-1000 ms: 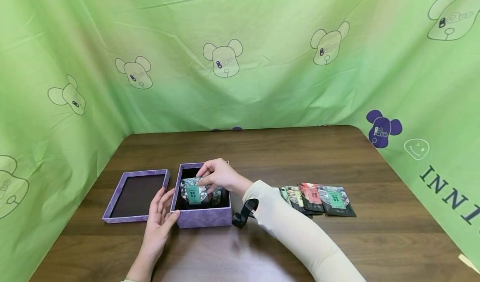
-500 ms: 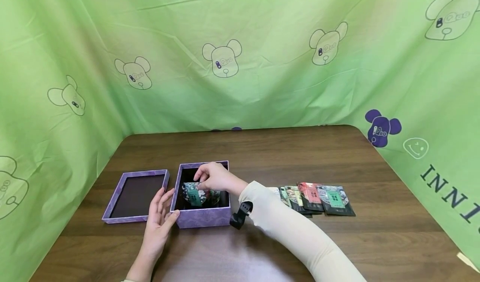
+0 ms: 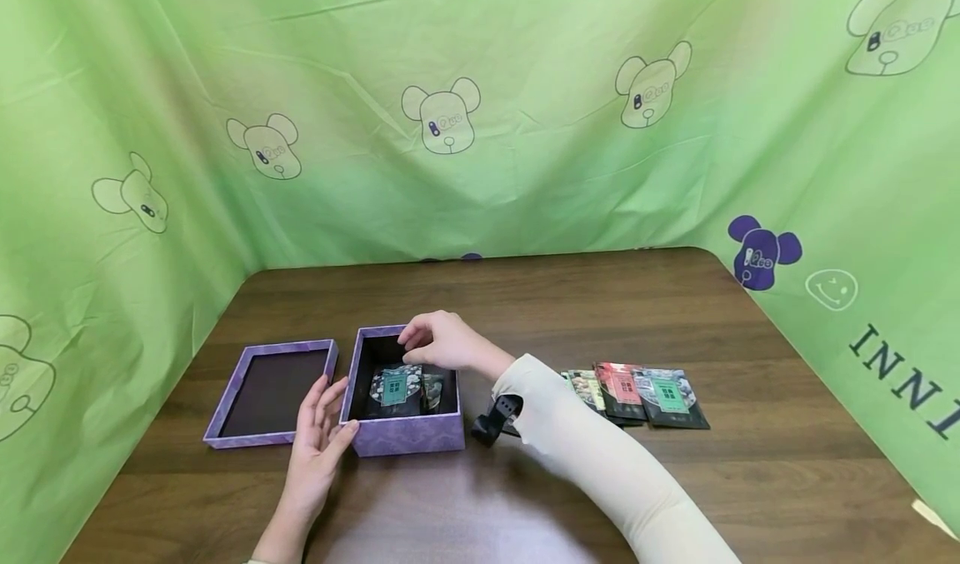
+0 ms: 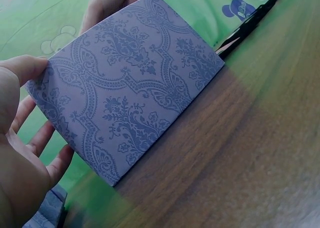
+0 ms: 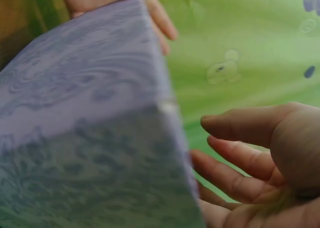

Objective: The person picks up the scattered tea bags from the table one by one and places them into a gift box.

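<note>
A purple patterned box stands without its lid on the table. In it lies a dark tea sachet with a green label, and beside that a second, partly hidden sachet. My left hand rests against the box's near left corner, thumb at the front edge and fingers along the left side. In the left wrist view its fingertips touch the patterned box. My right hand hovers over the box's far right part, fingers loosely bent and holding nothing. The right wrist view shows a gap between thumb and fingers.
The box's lid lies upturned left of the box. On the right, several overlapping sachets lie in a row, among them a red one and a green-labelled one. A green printed cloth hangs around the table.
My right hand has let go of the green-labelled tea sachet, which now lies lower in the box, and has risen away from it. The left hand stays at the corner.
</note>
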The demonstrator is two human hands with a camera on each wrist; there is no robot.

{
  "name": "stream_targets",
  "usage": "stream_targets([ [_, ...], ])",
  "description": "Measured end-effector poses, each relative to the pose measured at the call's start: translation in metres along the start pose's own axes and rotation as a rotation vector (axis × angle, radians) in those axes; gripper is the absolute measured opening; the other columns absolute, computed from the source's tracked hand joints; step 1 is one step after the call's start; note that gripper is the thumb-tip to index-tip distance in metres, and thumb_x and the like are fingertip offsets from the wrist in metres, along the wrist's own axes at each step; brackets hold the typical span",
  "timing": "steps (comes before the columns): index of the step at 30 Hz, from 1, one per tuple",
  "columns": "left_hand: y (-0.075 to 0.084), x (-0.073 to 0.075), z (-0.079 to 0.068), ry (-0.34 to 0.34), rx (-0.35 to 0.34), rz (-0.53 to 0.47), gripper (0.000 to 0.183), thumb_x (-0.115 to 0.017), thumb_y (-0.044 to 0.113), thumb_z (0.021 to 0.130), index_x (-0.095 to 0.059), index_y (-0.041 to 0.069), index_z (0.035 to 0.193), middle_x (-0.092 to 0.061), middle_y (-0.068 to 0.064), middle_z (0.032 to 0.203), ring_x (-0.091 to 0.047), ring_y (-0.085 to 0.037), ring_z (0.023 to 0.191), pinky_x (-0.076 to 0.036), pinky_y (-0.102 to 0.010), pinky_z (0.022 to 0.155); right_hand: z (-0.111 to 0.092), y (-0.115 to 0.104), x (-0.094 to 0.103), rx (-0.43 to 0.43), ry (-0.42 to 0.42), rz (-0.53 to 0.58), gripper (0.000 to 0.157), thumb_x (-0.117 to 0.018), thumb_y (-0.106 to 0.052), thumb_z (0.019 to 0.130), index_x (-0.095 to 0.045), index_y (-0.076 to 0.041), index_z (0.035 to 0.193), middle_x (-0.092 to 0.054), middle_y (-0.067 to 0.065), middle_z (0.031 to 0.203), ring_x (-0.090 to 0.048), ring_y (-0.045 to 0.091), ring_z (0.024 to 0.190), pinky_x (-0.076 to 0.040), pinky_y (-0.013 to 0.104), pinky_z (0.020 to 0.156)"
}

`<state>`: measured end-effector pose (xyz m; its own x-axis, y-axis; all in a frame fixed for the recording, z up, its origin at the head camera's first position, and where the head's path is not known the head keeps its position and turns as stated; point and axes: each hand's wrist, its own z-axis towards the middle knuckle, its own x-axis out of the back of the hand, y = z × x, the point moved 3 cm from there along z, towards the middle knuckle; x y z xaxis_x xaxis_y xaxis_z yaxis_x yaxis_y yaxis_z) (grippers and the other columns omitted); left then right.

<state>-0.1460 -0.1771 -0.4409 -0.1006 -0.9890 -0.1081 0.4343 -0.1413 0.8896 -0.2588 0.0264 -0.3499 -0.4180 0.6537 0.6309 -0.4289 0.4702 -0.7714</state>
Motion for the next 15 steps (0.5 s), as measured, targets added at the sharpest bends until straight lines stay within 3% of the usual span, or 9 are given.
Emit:
stream_targets([
  [8,0.0,0.001,-0.001,0.012,-0.006,0.003,0.074,-0.047,-0.022,0.091,-0.024,0.008,0.154,-0.05,0.007,0.143,-0.043,-0.005,0.133,-0.032,-0.018,0.105,-0.012,0.003,0.019,0.02,0.032,0.218,0.026,-0.075,-0.005,0.086,-0.069,0.004,0.109,-0.074,0.009,0.096,-0.069,0.013,0.094,-0.049,0.026,0.089],
  [15,0.001,0.0,-0.001,0.009,-0.009,-0.004,0.074,-0.047,-0.022,0.09,-0.025,0.009,0.154,-0.05,0.008,0.143,-0.044,-0.005,0.132,-0.033,-0.018,0.105,-0.029,0.009,0.039,0.017,0.081,0.346,0.029,-0.071,0.001,0.086,-0.065,0.011,0.113,-0.073,0.015,0.099,-0.068,0.014,0.091,-0.054,0.029,0.082],
])
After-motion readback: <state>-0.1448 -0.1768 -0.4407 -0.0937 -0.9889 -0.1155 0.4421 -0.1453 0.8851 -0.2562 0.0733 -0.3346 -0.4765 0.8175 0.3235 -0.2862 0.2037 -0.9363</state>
